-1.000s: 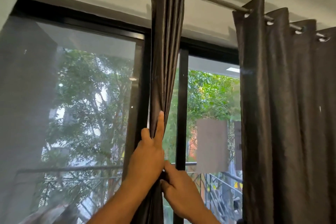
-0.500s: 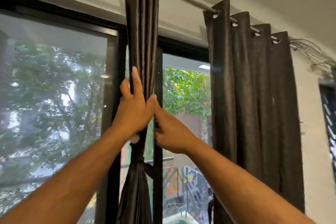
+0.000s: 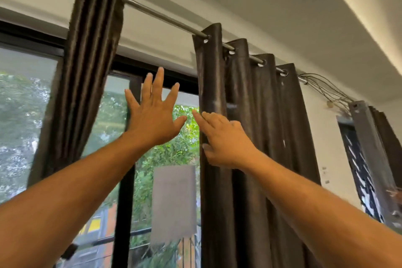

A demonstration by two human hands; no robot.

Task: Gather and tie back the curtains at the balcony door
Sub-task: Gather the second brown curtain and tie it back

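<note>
The right-hand curtain [image 3: 250,137] hangs loose from the curtain rod [image 3: 156,14], its folds spread below the grommets. The right hand [image 3: 224,139] rests at that curtain's inner edge, forefinger stretched out, the other fingers curled against the fabric; whether it pinches the cloth cannot be told. The left hand [image 3: 154,115] is raised with fingers splayed wide, holding nothing, just beside the right hand. Farther along the rod, the left-hand curtain [image 3: 87,67] hangs bunched into a narrow column before the balcony door [image 3: 128,180].
</note>
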